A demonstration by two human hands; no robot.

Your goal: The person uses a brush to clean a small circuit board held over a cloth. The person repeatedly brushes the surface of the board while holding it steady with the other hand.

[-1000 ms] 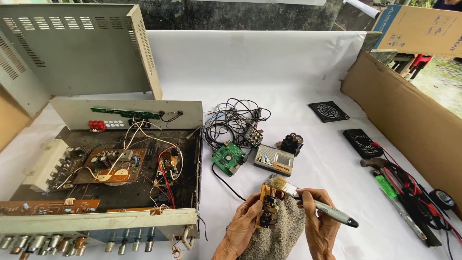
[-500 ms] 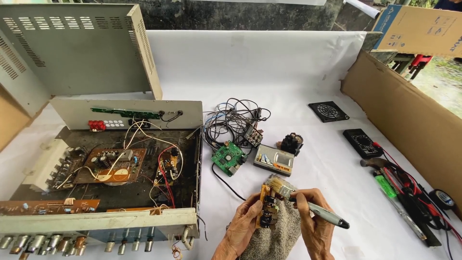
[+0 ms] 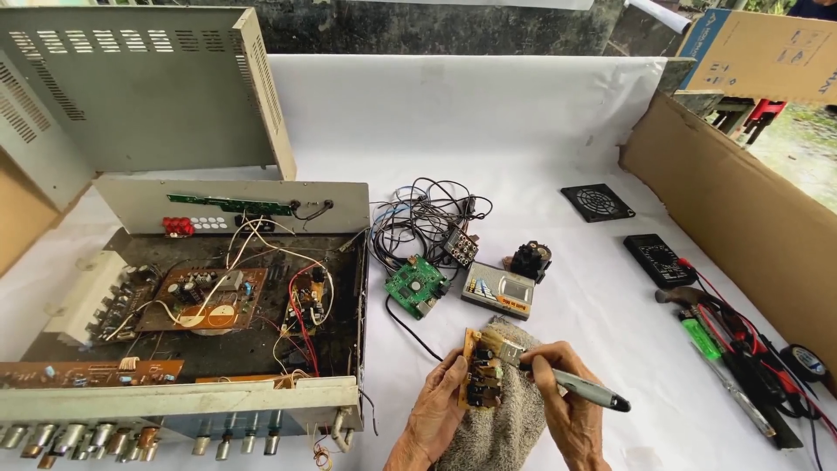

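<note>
left hand (image 3: 438, 410) fingers grip small circuit board (image 3: 479, 377) edge, over grey cloth (image 3: 506, 427) | right hand (image 3: 562, 388) fingers closed on brush (image 3: 558, 378) | change: handle swung lower, bristles stay on board | brushing ongoing

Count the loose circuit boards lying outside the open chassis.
2: a green board on the sheet beside the wire tangle, and a brown board under the left hand. Wires may hide more.
</note>
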